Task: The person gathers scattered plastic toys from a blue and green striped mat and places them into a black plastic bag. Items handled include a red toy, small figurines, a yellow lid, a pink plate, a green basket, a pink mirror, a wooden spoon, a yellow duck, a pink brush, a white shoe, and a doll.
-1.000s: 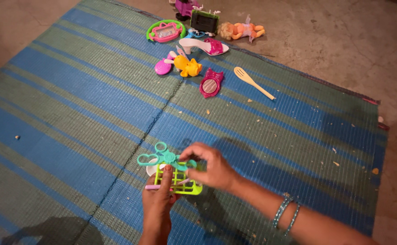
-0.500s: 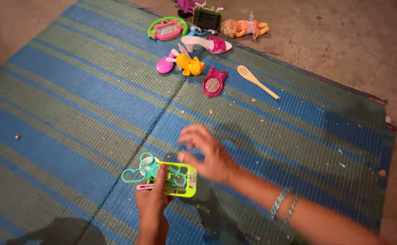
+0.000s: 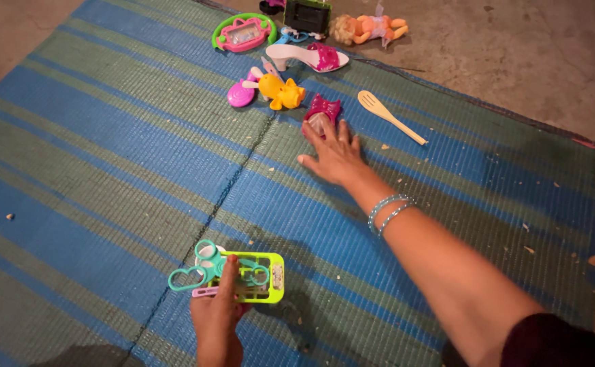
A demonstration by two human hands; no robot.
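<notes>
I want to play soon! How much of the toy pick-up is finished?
Done: teal scissors lie in the green basket, held by the left hand. In hand: the right hand touches the pink mirror. Left: spoon, yellow toy, shoe, doll on the mat.

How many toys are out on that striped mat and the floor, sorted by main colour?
Pink: 4, a hand mirror, a round compact, a high-heeled shoe and a green-rimmed toy
Yellow: 2, a duck-like figure and a slotted spoon
Green: 2, a lime basket and teal scissors
Black: 1, a boxy toy
Doll: 1
Total: 10
</notes>
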